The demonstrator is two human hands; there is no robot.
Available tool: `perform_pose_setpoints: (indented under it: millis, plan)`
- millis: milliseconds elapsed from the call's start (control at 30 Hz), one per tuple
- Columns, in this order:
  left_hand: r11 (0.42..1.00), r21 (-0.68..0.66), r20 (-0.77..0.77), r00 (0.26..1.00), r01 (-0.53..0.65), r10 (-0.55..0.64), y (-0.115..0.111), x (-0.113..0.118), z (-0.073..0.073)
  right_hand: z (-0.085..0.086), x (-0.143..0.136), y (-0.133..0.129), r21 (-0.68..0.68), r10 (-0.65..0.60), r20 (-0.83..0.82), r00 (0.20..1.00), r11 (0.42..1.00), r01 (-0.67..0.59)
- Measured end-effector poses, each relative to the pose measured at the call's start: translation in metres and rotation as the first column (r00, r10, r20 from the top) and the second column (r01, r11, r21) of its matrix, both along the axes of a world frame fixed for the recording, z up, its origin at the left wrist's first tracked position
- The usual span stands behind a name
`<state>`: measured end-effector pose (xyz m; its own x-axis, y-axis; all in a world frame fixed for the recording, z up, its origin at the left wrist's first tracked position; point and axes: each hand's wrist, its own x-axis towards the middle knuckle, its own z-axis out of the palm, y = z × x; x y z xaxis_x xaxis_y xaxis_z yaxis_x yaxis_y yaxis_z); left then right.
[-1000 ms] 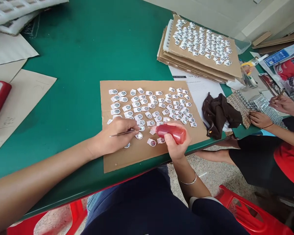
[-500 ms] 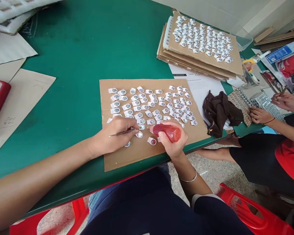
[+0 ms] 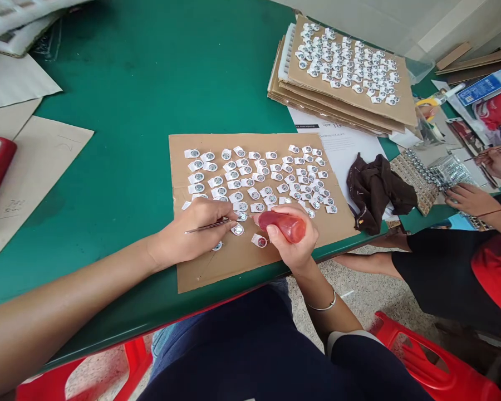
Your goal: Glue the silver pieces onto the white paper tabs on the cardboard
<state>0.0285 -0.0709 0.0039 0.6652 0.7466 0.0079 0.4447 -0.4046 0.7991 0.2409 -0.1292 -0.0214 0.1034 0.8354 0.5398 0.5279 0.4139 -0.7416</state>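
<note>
Green table (image 3: 171, 83) — left fingers (image 3: 220, 209) grip a metal tool (image 3: 204, 227), right fingers (image 3: 276, 238) a red bottle (image 3: 291, 226).

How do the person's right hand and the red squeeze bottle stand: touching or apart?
Touching: the head view shows the right hand curled around the red squeeze bottle, with no gap between them.

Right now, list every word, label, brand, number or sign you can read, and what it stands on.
None reads with certainty.
Printed sheet: heading blurred, smaller lines too small.
Left-hand buff sheet: handwriting too blurred.
Blue-and-white box: lettering too small.
Round white-tabbed pieces: markings too small.
</note>
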Motion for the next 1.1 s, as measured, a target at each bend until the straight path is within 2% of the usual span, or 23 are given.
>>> perform_pose_setpoints:
  millis: [267,567,800,1100]
  plan:
    - [1.000,0.001,-0.003,1.000,-0.003,0.003,0.0009,0.0006,-0.0003,0.0018,0.0007,-0.0019,0.022,0.021,0.036,0.999,1.000,-0.022]
    - [1.000,-0.023,-0.004,1.000,-0.007,0.007,0.0010,0.0007,0.0000,0.0021,0.0016,-0.0026,0.029,0.051,0.007,0.999,0.998,-0.051]
    - [1.000,0.001,0.011,1.000,-0.015,0.015,0.0003,-0.0013,-0.0031,0.0025,0.0003,-0.0017,0.038,0.032,0.015,0.999,0.999,-0.032]
    - [0.998,-0.064,-0.028,1.000,-0.012,0.010,0.0018,-0.0016,0.0013,0.0029,-0.0001,-0.0019,0.040,0.053,0.016,0.998,0.998,-0.053]
